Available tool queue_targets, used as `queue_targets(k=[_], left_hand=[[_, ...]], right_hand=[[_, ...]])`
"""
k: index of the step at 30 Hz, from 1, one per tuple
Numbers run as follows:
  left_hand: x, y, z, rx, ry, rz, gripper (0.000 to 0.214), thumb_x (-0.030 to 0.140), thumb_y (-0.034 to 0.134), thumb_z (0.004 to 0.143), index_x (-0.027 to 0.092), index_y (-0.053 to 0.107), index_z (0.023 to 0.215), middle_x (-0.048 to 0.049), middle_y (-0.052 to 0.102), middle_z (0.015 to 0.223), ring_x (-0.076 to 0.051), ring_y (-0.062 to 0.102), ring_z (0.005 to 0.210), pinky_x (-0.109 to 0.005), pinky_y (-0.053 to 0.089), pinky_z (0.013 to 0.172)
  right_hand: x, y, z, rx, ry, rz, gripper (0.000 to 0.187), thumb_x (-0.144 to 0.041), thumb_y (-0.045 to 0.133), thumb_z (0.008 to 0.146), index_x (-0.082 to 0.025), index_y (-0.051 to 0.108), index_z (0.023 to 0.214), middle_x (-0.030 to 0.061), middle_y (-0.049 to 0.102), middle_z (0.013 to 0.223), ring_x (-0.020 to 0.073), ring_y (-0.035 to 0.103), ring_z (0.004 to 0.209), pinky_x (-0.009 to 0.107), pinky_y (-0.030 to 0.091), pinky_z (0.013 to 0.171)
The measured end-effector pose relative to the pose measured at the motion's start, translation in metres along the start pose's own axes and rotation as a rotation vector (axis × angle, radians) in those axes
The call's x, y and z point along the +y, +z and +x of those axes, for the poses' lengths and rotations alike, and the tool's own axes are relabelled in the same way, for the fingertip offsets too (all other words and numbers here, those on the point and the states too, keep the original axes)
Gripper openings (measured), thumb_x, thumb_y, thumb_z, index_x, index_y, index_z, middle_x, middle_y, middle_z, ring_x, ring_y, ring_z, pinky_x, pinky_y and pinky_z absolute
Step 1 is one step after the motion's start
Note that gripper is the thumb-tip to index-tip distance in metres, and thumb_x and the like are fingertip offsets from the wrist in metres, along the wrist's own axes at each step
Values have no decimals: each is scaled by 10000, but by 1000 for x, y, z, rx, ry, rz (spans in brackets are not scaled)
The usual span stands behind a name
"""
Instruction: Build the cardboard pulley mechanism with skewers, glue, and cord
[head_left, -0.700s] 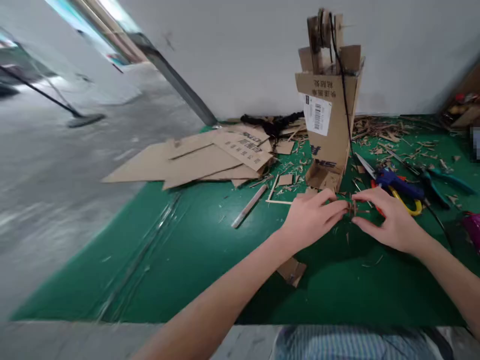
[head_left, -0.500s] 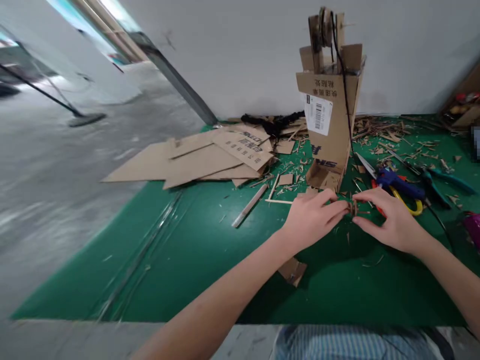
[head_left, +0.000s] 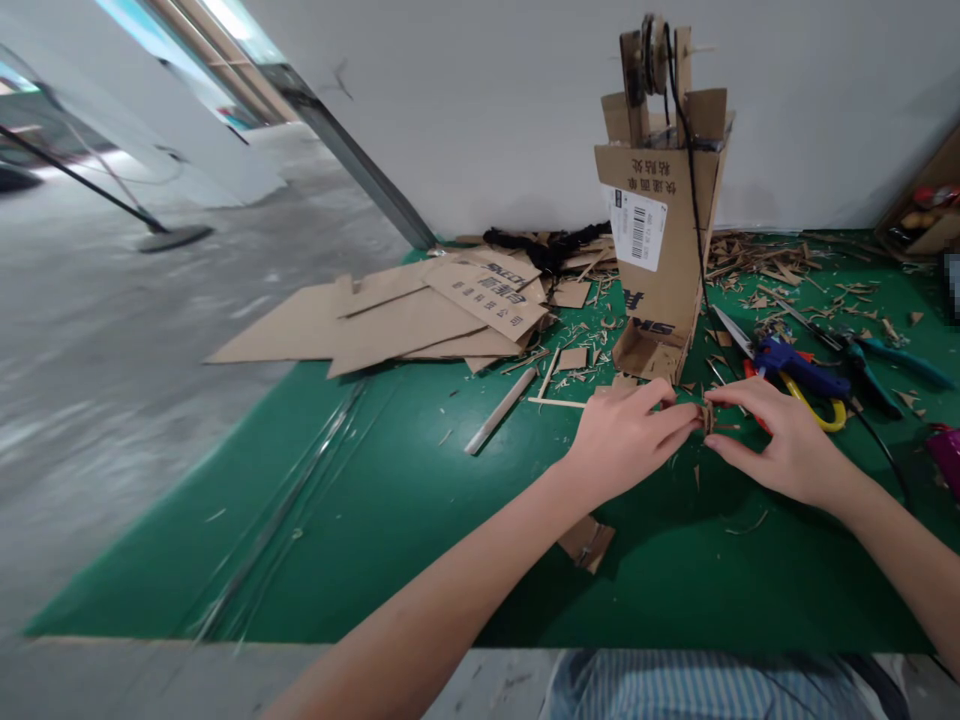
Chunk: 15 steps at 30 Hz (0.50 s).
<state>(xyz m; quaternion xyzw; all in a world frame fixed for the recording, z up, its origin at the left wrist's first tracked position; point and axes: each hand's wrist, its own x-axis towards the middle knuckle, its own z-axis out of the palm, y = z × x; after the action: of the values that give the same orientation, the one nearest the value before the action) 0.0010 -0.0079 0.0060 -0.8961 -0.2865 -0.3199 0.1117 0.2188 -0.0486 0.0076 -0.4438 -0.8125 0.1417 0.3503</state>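
Between my two hands is a small brown cardboard piece (head_left: 709, 416) with a thin stick poking out to the right. My left hand (head_left: 628, 432) pinches it from the left, its fingertips partly hiding it. From the other side my right hand (head_left: 776, 440) grips its edge, thumb below and fingers above. Just behind the hands stands a tall cardboard box structure (head_left: 664, 230) with a cardboard wheel (head_left: 655, 55) at its top and a black cord (head_left: 694, 190) hanging down. Below my left wrist lies a small cardboard scrap (head_left: 589, 543).
To the right lie a blue glue gun (head_left: 799, 365), yellow-handled scissors (head_left: 829, 418) and teal-handled pliers (head_left: 874, 380). Flat cardboard sheets (head_left: 405, 325) are stacked at the back left. A whitish stick (head_left: 501, 410) rests on the green table (head_left: 375, 540). Cardboard shreds (head_left: 772, 258) litter the back.
The cardboard piece between my fingers has turned slightly, showing more of its face. Both hands stay in nearly the same place.
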Motion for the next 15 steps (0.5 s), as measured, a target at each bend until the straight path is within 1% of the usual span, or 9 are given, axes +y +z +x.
queue_targets(k=[7,12,15], left_hand=[[0,1,0,2,6,-11,216,319,568,965,243,749,874,6,677,775,-118,616,599,-262,417,520],[-2,3,-1,12,28,-71,154,264,572,956,205,712,933,-4,702,830,-126,656,651,-260,443,549],[-1,4,-1,23,34,-77,121,226,572,945,202,690,952,-4,715,864,-128,656,661,-261,429,544]], right_hand=[[0,1,-1,1,12,-4,307,-326,658,915,-183,618,1183,113,711,1105,248,677,1021,406,585,864],[1,2,-1,7,21,-6,315,-329,661,913,-188,617,1192,113,710,1103,252,677,1020,413,587,862],[1,3,-1,18,11,-2,296,-319,654,914,-191,620,1179,115,717,1103,259,681,1022,418,588,863]])
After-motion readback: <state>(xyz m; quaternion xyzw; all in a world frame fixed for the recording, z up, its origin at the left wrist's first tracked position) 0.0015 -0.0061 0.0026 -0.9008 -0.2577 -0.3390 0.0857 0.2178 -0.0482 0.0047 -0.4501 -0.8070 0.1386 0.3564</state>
